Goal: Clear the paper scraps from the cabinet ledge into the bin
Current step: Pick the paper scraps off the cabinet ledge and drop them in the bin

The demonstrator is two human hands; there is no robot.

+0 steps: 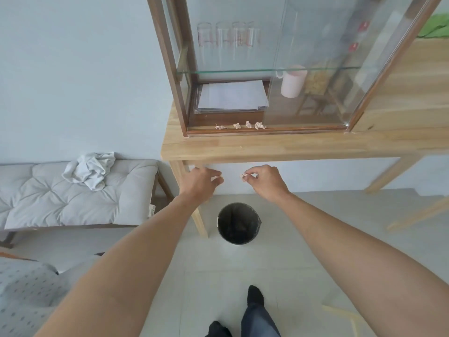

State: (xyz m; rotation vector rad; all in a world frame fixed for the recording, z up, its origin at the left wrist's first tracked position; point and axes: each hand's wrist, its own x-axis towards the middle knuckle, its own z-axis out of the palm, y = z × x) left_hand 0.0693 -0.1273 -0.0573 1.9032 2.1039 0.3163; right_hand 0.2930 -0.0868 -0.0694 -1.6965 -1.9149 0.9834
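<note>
Several crumpled paper scraps (240,126) lie in a row on the cabinet ledge (291,129), in front of the open part of the glass cabinet. My right hand (266,181) pinches one pale scrap (243,176) between thumb and fingers. My left hand (201,182) is closed on another scrap (216,178), which barely shows at the fingertips. Both hands hover below the table edge, above and just beyond the round dark bin (238,223) that stands on the floor.
The cabinet stands on a wooden table (303,145) with a leg (200,222) just left of the bin. A cushioned bench (73,198) with a crumpled white cloth (91,170) is on the left. My feet (255,296) are on the tiled floor.
</note>
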